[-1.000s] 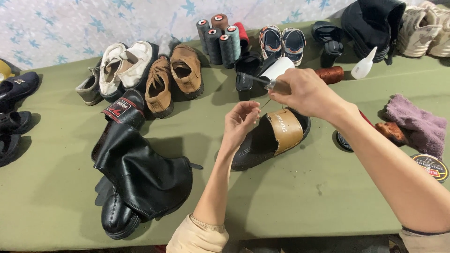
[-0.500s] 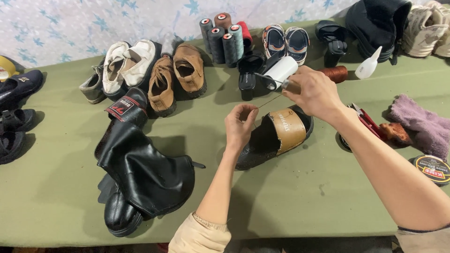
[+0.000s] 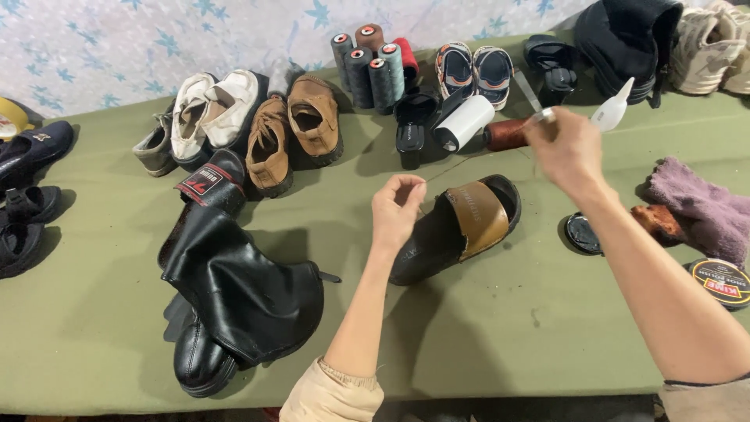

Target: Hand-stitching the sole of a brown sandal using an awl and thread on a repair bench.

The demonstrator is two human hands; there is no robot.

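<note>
Olive-green cloth-covered surface (image 3: 500, 328), contents logged left to right.

Far left edge: dark navy and black shoes (image 3: 27, 195), partly cut off by the frame.

Left of centre: tall black leather boots (image 3: 234, 289), lying on their sides, shafts folded over. Behind them, a worn white and grey pair of shoes (image 3: 199, 117) and a tan suede pair of loafers (image 3: 293, 129), side by side near the wall.

Centre rear: cluster of upright dark thread spools (image 3: 369, 66); a black heeled shoe (image 3: 412, 125); a white cylindrical roll (image 3: 465, 123) on its side; a pair of small striped sandals (image 3: 474, 72) behind it.

Centre: left hand (image 3: 397, 209), grip pinched shut, thumb against fingertips; whatever it held was too fine to make out. It hovered just beside the heel end of a black slide sandal with a brown strap (image 3: 461, 223), which lay flat on the surface between the two hands.

Right of centre: right hand (image 3: 569, 148), raised above the sandal, grip closed on a slim metal tool (image 3: 533, 98), blurred. A white nozzle bottle (image 3: 612, 105) lay just behind.

Right: round black tin lid (image 3: 583, 233); mauve knitted cloth (image 3: 699, 211); round polish tin (image 3: 719, 283) at the edge.
</note>
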